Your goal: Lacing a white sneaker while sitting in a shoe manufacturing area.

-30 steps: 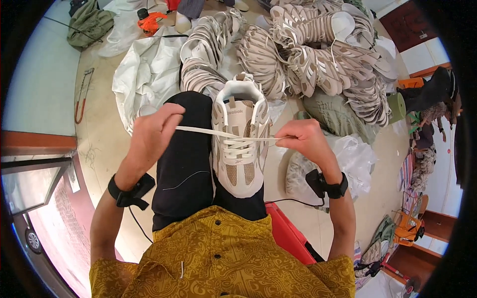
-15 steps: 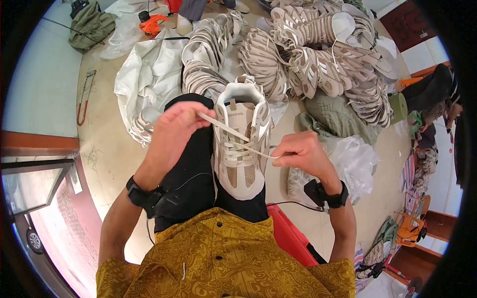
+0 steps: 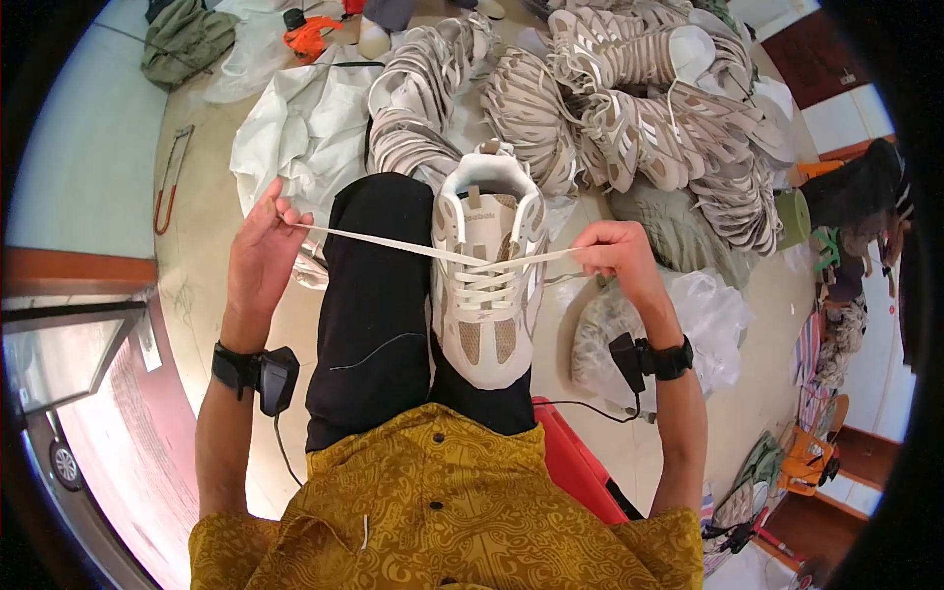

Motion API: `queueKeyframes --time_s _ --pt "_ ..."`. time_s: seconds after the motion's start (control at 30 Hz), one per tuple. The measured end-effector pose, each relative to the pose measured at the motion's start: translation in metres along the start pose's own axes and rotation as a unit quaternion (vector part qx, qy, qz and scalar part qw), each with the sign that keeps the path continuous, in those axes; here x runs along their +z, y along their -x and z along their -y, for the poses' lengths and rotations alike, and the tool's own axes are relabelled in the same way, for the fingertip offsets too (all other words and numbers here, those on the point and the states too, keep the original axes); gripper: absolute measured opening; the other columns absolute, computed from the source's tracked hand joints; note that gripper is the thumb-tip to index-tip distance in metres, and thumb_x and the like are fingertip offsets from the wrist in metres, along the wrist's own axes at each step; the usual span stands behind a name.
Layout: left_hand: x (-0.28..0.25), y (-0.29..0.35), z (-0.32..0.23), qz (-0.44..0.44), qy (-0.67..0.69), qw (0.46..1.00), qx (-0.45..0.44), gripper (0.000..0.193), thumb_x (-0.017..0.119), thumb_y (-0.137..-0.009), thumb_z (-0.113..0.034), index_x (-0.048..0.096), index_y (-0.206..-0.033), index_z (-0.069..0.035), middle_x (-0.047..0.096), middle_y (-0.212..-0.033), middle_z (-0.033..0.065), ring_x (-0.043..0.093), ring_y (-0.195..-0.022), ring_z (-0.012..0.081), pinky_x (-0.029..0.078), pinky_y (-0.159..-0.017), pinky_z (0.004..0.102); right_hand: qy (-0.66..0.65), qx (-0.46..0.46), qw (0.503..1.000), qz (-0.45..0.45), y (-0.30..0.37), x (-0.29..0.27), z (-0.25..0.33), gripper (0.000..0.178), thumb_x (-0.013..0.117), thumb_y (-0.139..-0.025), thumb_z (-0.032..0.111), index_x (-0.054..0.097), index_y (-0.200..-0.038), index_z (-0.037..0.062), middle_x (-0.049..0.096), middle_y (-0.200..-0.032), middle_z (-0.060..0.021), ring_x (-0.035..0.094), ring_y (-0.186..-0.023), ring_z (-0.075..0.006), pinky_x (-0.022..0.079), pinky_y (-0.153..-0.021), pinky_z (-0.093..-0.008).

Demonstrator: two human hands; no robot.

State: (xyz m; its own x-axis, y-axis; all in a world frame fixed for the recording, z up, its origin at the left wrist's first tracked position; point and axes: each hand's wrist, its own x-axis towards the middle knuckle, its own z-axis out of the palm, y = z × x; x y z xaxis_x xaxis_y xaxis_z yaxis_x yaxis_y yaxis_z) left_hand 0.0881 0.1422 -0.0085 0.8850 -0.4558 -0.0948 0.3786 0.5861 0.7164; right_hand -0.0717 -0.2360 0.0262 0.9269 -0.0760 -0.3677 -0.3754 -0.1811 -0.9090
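Observation:
A beige and white sneaker (image 3: 489, 334) rests on my right thigh, its toe toward me. Its flat cream shoelace (image 3: 379, 241) is crossed over the tongue, and both ends are pulled out sideways. My left hand (image 3: 264, 236) pinches one end, well out to the left beyond my black trouser knee. On the right, my right hand (image 3: 618, 254) grips the other end close beside the shoe. The lower eyelets are laced. A loose tail of lace hangs beneath my right hand.
Stacked beige shoe uppers (image 3: 629, 128) lie ahead on the tiled floor. To their left is a white sack (image 3: 285, 138). A clear plastic bag (image 3: 703, 324) sits right of my leg, near a red stool (image 3: 580, 462). Red-handled cutters (image 3: 169, 187) lie far left.
My left hand has moved left and down, drawing its lace end out straight. The right hand has shifted slightly up and right. The lace now stretches nearly level across the sneaker.

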Motion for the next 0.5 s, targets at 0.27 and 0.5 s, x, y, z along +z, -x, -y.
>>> queueKeyframes --time_s 0.27,0.5 --pt "-0.041 0.003 -0.018 -0.019 -0.070 0.997 0.024 0.040 0.048 -0.091 -0.012 0.037 -0.126 0.004 0.048 -0.089 0.0006 0.048 -0.081 0.0104 0.040 -0.086 0.0301 0.168 -0.100 0.970 -0.147 -0.018 0.002 -0.011 0.012 0.063 -0.070 0.012 0.065 -0.071 0.0001 0.056 -0.057 -0.0007 0.047 -0.052 -0.0057 0.036 -0.048 -0.0218" --pt "-0.056 0.002 -0.010 -0.058 -0.082 0.995 -0.023 0.046 0.051 -0.090 -0.011 0.034 -0.130 0.005 0.050 -0.095 0.0027 0.051 -0.092 0.0134 0.040 -0.093 0.0318 0.181 -0.059 0.975 -0.113 -0.024 0.005 -0.021 0.013 0.062 -0.070 0.012 0.066 -0.073 0.0008 0.058 -0.058 -0.0027 0.050 -0.053 -0.0064 0.040 -0.050 -0.0222"
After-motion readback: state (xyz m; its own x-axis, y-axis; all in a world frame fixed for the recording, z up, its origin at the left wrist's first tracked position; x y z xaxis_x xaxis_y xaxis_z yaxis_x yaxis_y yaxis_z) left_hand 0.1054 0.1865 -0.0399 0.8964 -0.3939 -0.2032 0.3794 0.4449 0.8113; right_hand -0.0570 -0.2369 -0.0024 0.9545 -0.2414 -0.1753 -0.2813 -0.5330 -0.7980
